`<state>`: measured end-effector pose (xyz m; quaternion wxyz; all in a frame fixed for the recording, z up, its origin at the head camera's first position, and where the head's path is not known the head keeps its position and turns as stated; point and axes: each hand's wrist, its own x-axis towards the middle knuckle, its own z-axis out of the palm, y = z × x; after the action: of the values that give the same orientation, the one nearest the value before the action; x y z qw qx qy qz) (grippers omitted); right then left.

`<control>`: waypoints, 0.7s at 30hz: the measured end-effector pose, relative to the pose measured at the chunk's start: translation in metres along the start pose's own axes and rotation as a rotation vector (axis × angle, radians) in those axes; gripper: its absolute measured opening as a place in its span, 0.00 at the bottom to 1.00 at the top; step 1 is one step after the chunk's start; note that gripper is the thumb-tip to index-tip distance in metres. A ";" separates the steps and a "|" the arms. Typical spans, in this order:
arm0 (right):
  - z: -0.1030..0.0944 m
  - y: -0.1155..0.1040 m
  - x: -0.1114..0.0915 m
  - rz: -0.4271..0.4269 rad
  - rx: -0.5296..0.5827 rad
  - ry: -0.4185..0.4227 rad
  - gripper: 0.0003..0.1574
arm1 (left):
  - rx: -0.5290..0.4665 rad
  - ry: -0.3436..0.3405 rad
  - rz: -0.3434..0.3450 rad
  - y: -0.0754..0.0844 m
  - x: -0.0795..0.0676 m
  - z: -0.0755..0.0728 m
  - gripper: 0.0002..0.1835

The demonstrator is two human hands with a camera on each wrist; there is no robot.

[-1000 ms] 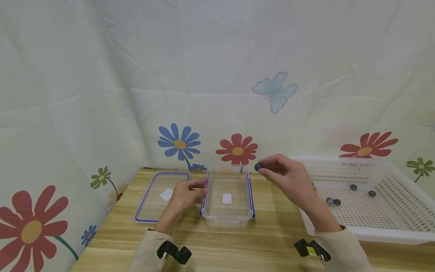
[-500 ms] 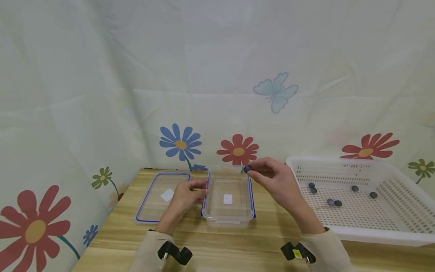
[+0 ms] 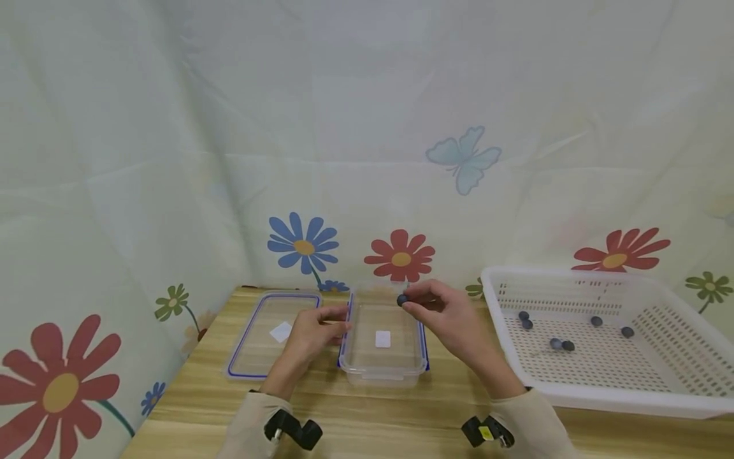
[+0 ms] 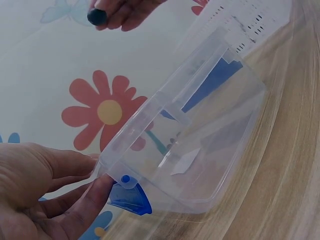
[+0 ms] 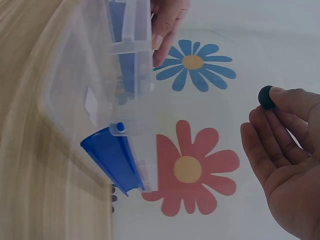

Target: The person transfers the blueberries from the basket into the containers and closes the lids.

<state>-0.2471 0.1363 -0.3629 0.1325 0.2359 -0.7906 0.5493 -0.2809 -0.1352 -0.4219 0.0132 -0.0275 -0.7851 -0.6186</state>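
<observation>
A small, smooth, dark ball (image 3: 402, 299) sits pinched between thumb and fingertips of the right hand (image 3: 450, 315), held above the opening of a clear, rectangular plastic container (image 3: 383, 370) — round, so it shows no long axis. The container stands upright on the wood-grained desk (image 3: 367, 417), its long sides running away from the person. The left hand (image 3: 312, 330) grips its left rim near a glossy blue latch (image 4: 131, 199); the ball hangs between the two hands, nearer the right.

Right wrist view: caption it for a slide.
Right hand pinching a small dark ball near a blue-latched clear plastic container.
</observation>
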 end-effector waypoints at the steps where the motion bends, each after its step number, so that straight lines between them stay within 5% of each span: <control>1: 0.002 0.002 0.000 -0.006 0.003 -0.001 0.12 | 0.001 0.000 0.001 0.000 0.000 0.000 0.19; 21: 0.022 0.029 -0.004 0.094 -0.028 -0.114 0.11 | -0.006 0.002 0.007 0.000 -0.001 0.000 0.18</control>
<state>-0.2573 0.1249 -0.3965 0.0646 0.2277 -0.8148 0.5293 -0.2796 -0.1351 -0.4222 0.0161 -0.0299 -0.7830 -0.6211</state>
